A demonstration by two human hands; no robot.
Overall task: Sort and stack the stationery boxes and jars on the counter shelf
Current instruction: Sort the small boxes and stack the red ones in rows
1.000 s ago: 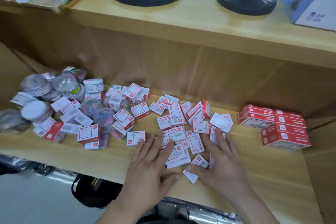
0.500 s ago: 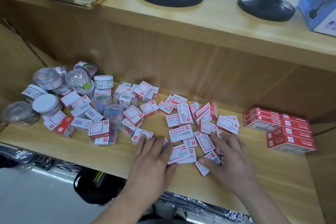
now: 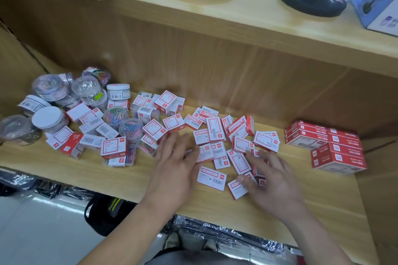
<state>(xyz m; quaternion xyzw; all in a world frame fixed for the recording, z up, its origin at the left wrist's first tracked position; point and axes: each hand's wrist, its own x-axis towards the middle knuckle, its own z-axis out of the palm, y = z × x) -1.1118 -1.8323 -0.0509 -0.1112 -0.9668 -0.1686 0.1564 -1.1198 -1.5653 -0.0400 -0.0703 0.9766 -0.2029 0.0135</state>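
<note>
- Head view: left hand (image 3: 172,165) lies flat, fingers (image 3: 171,143) straight and together, resting on loose small boxes (image 3: 212,175) mid-shelf (image 3: 107,175).
- Right hand (image 3: 273,183): fingers spread wide, holding nothing; thumb touches a box.
- Jars (image 3: 50,119) are clustered at the shelf's left end.
- Stacked red boxes (image 3: 336,150) sit at the right end, well apart from the hands.
</note>
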